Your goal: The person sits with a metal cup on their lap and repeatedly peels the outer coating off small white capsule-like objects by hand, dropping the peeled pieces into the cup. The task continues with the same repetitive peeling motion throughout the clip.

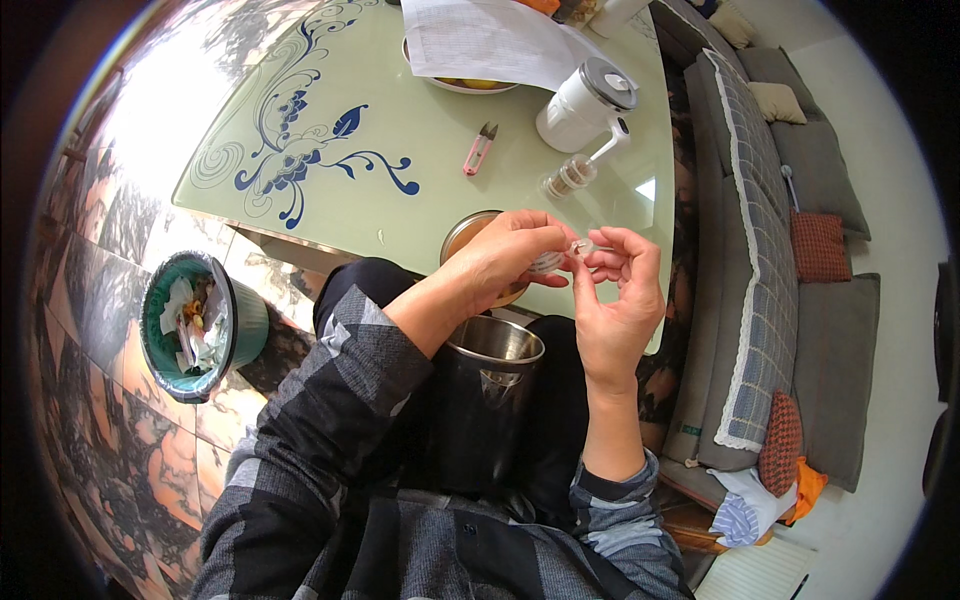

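Observation:
My left hand point(501, 251) holds a small clear plastic piece point(580, 247) near its thumb, and a white round item with writing point(547, 262) shows under its fingers. The thumb and fingers of my right hand point(619, 296) pinch the clear piece from the other side. Partly hidden behind my left hand lies a round, gold-coloured lid or dish point(459, 234) at the table's near edge. Below my hands, a steel container point(499, 341) stands upright between my legs. Pink-handled thread snips point(480, 150) lie on the glass table, left of a small clear jar point(570, 176) with brownish contents.
A white lidded mug point(581, 105) stands at the right of the table point(420, 180). Behind it, printed sheets point(480, 45) cover part of a bowl point(469, 86). A bin with waste point(247, 322) stands on the floor at left, and a grey sofa point(825, 330) runs along the right.

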Tool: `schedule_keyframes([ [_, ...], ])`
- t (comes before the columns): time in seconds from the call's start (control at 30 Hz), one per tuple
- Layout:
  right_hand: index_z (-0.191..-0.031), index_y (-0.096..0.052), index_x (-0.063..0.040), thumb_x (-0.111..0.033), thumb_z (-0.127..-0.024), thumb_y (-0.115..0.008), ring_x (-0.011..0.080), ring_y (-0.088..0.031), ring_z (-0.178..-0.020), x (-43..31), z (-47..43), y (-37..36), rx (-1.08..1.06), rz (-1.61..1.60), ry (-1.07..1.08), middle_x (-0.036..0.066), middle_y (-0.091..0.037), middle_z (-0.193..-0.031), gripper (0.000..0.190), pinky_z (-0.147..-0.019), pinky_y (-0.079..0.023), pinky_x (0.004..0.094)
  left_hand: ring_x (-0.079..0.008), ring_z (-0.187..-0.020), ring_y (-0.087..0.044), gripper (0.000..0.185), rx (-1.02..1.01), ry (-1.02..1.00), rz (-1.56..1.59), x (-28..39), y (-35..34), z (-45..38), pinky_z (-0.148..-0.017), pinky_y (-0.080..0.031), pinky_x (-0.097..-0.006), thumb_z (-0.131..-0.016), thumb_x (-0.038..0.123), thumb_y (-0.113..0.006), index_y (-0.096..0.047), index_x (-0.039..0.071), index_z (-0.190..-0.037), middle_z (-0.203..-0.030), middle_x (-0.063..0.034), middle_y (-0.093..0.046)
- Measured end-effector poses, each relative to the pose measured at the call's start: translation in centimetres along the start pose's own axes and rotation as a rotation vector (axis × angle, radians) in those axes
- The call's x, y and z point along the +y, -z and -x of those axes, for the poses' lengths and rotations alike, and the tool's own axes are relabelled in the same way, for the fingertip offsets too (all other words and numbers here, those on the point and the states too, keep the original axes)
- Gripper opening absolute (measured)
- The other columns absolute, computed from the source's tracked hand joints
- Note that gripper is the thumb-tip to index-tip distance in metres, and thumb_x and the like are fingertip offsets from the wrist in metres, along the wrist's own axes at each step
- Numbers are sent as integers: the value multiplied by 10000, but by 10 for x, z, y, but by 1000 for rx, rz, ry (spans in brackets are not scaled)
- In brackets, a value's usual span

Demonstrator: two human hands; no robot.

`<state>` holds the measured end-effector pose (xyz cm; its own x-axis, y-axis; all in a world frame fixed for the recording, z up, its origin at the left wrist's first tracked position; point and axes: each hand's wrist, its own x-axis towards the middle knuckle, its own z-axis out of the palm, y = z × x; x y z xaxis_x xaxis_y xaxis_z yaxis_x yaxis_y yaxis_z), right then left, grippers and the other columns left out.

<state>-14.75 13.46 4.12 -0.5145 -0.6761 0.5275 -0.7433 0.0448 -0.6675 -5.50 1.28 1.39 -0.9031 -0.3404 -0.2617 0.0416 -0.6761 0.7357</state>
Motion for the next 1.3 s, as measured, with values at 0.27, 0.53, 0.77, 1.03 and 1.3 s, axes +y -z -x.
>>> schedule_keyframes([
  [0.27, -1136, -589, -9, 134, -808, -721, 158, -703, -835, -3, -1, 0, 5, -6, 16, 91, -658, -1047, 381, -687, -559, 275, -137, -942, -663, 223, 6, 6, 14, 0, 1, -1, -859, -589, -304, -955, 192, -639, -651, 3, -1072, -1023, -69, -668],
  [0.53, -1137, -592, -10, 128, -815, -721, 159, -703, -844, -4, -3, 0, -3, -2, -2, 99, -670, -1037, 373, -693, -554, 275, -134, -956, -662, 227, 33, -2, 14, 5, -3, 4, -833, -593, -307, -952, 197, -648, -669, -13, -1034, -1012, -65, -671],
  [0.77, -1133, -600, -15, 105, -803, -751, 155, -698, -844, -4, -2, 2, -23, 0, 7, 97, -678, -1022, 382, -697, -546, 277, -132, -936, -658, 228, 51, 18, -6, 3, 0, 1, -819, -591, -303, -945, 203, -664, -684, -4, -1037, -1018, -64, -673],
  [1.03, -1110, -636, -5, 72, -822, -755, 146, -694, -864, 2, -3, 10, -105, -134, -15, 86, -688, -1034, 322, -749, -549, 265, -112, -910, -651, 205, 48, 47, -6, 2, 5, -1, -798, -572, -268, -947, 191, -654, -686, 26, -1063, -997, -50, -685],
  [1.3, -1067, -694, -7, 64, -880, -695, 119, -674, -855, 13, -11, 24, -131, -267, -178, 52, -697, -993, 200, -727, -531, 243, -108, -890, -663, 164, 0, 99, -8, 1, 6, -2, -767, -574, -264, -935, 165, -672, -701, 23, -1012, -970, -62, -723],
])
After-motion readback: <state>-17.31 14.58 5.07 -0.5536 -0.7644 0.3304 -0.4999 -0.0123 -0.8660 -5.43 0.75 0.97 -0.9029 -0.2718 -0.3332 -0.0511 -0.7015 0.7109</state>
